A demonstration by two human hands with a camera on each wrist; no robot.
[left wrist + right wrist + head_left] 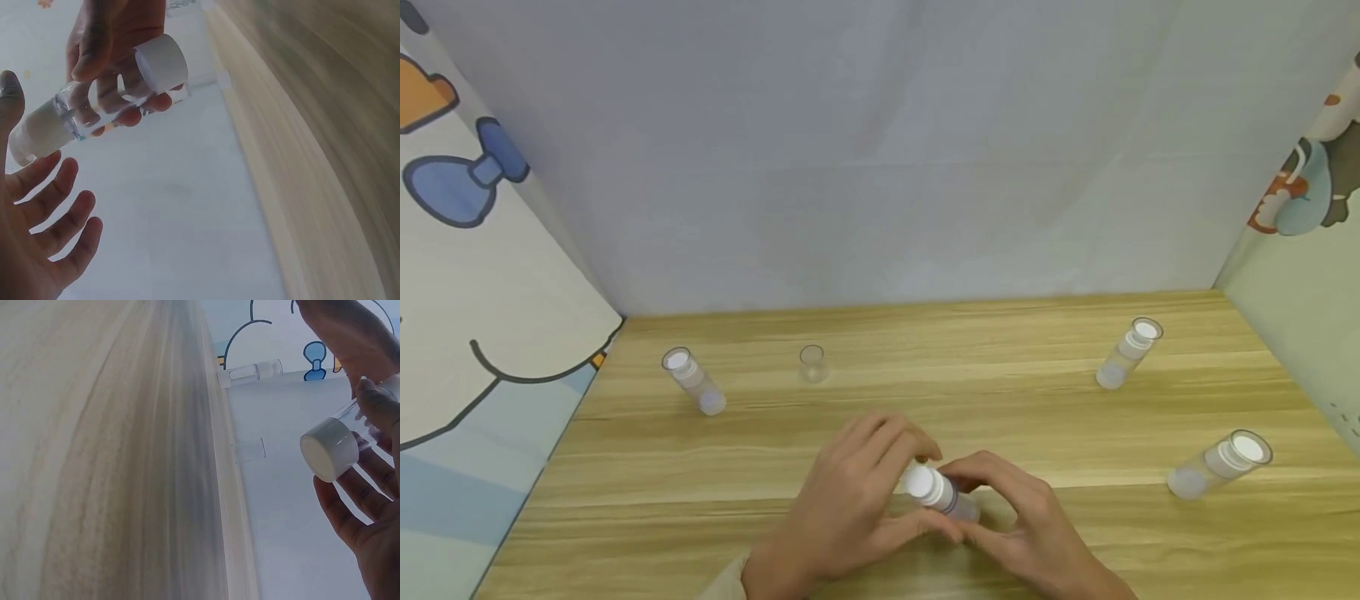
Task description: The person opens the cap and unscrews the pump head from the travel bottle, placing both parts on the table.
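Observation:
My right hand (1030,525) grips a small clear bottle (962,506) by its body. The bottle has a white top (921,482), tilted toward the left hand, and a white base (328,450). My left hand (857,500) is around the top end, thumb on one side and spread fingers on the other. In the left wrist view, its fingertips (47,164) lie right beside the white collar (47,129). A small clear cap (813,365) stands on the table behind the hands.
Another clear bottle with a white top (694,382) stands at the left of the wooden table (925,350). Two more bottles stand at the right, one farther back (1127,354) and one nearer (1217,465). A grey backdrop (887,167) rises behind, with printed side panels (497,275).

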